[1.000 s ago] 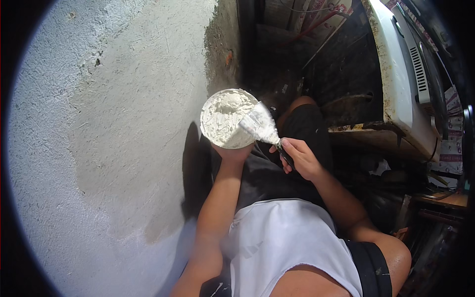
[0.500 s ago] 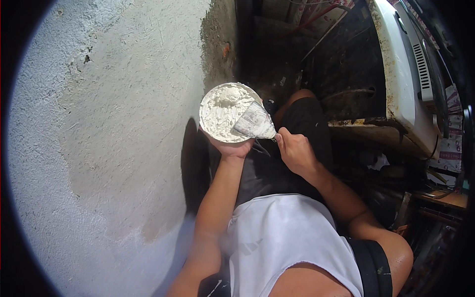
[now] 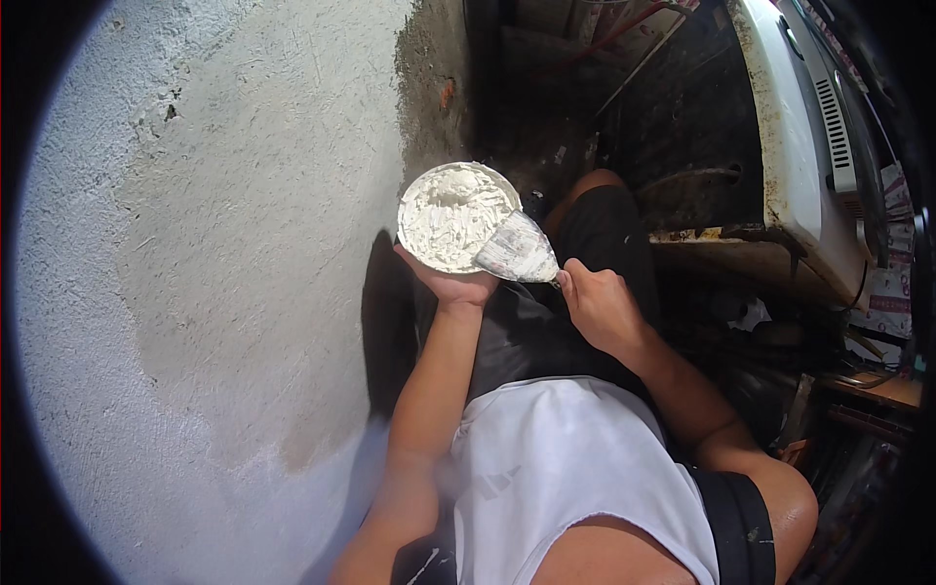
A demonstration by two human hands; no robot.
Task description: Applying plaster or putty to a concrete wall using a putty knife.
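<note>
1. Just right of a rough grey-and-white wall (image 3: 244, 253), a round white tub (image 3: 508, 182) shows its open top, full of lumpy, ridged off-white paste (image 3: 441, 226).
2. The left hand (image 3: 460, 290) curves under the tub, holding it; most fingers are hidden.
3. A wide-bladed putty knife (image 3: 520, 250), smeared whitish, overlaps the tub's lower-right rim; contact cannot be told.
4. The right hand (image 3: 602, 310) is closed around the knife's handle.

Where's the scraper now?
In the head view, the scraper is in the right hand, its blade at the lower right rim of the tub.
</note>
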